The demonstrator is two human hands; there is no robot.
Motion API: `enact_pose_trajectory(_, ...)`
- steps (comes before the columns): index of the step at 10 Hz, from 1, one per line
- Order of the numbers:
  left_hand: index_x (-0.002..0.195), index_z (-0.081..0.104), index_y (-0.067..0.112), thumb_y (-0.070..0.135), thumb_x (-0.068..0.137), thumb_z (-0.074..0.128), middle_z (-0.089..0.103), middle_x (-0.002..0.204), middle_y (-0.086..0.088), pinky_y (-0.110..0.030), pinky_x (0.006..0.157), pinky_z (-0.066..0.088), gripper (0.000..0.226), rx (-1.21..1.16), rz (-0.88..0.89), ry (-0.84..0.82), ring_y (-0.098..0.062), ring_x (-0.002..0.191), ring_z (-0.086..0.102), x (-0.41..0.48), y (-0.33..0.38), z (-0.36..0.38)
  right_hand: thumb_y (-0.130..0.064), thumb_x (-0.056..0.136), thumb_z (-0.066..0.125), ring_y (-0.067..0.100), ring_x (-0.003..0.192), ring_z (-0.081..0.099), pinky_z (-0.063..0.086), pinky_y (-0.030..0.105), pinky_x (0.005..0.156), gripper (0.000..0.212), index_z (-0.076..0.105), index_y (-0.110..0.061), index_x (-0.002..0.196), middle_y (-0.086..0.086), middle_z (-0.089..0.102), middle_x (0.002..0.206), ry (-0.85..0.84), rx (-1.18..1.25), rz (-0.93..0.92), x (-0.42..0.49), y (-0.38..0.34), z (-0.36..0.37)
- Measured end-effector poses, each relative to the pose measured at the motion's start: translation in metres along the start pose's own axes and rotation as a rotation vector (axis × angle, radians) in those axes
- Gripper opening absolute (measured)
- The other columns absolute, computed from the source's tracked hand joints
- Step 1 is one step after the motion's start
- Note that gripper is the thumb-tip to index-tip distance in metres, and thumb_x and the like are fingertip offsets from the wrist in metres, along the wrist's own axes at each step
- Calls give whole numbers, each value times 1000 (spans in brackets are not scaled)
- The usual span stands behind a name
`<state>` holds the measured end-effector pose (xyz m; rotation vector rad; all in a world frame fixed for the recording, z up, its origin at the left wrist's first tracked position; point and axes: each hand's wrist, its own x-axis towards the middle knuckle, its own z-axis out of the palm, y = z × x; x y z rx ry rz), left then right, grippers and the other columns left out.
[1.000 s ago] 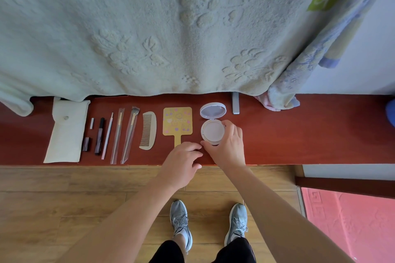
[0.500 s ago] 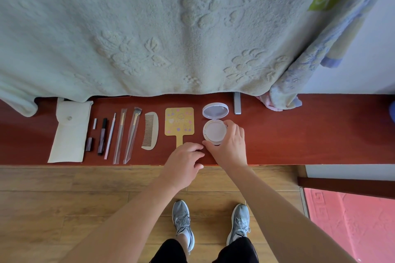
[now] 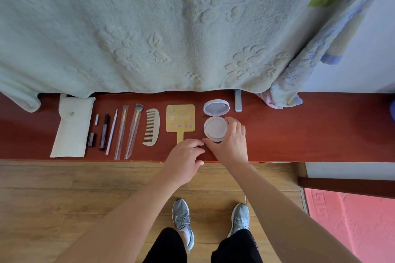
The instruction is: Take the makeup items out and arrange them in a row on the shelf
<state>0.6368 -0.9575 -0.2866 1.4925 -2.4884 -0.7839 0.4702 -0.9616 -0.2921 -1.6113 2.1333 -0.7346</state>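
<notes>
A row of makeup items lies on the red-brown shelf [image 3: 310,130]: a white pouch [image 3: 71,128], a small lipstick [image 3: 91,139], a dark tube [image 3: 104,132], a thin pencil [image 3: 111,132], two wrapped brushes [image 3: 128,132], a comb [image 3: 151,127], a yellow hand mirror [image 3: 180,120] and a round white compact [image 3: 215,127] with its lid open. My right hand [image 3: 229,141] holds the compact's base, fingers curled round its right rim. My left hand [image 3: 183,161] rests loosely curled at the shelf's front edge, just left of the compact, holding nothing I can see.
A pale green blanket [image 3: 171,28] hangs over the back of the shelf, with a patterned cloth [image 3: 299,74] at its right. A grey metal bracket [image 3: 238,100] stands behind the compact. Wooden floor, my shoes [image 3: 183,220] and a pink mat [image 3: 352,226] lie below.
The hands and the compact have barely moved; only the view has shifted slightly.
</notes>
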Motion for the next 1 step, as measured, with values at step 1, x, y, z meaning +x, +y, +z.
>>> enact_pose_trajectory(1, 126, 67, 13, 23, 88, 74, 58, 137, 4, -27, 108, 36, 40, 11, -7, -5, -15, 128, 51, -1, 0, 1, -44, 64, 87, 29, 120, 44, 41, 38, 101, 88, 43, -7, 132, 9, 50, 131, -19, 18, 0, -1, 0, -4)
